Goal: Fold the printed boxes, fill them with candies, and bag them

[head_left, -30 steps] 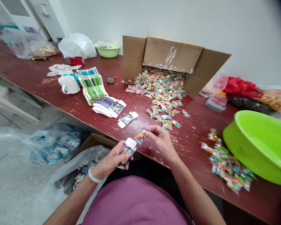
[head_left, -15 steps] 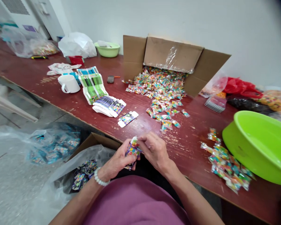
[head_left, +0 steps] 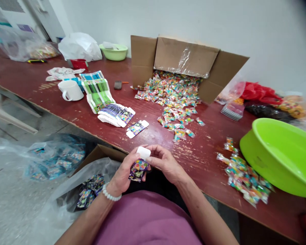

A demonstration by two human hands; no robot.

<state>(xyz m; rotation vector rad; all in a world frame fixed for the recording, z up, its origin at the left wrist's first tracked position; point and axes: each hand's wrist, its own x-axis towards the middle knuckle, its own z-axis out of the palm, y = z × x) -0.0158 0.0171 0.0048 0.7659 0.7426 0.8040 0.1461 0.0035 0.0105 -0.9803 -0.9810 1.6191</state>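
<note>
Left and below the left hand (head_left: 124,172), a clear bag holds blue packets (head_left: 57,163). A white mug (head_left: 72,91) stands on the counter (head_left: 209,170), beyond and left of that hand; purple packets (head_left: 88,194) lie in a plastic-lined box beside its wrist. Beyond it lie green flat cartons (head_left: 98,93) and a purple carton stack (head_left: 117,114). The left hand is curled around a small purple box (head_left: 138,169) with a white flap (head_left: 143,153). The right hand (head_left: 165,164) is half curled, thumb and forefinger at the flap; whether they pinch it, I cannot tell. Beyond the right hand, candy packets (head_left: 170,90) spill from a cardboard box (head_left: 187,56). To its right lie more candy packets, beside a green basin (head_left: 283,160).
</note>
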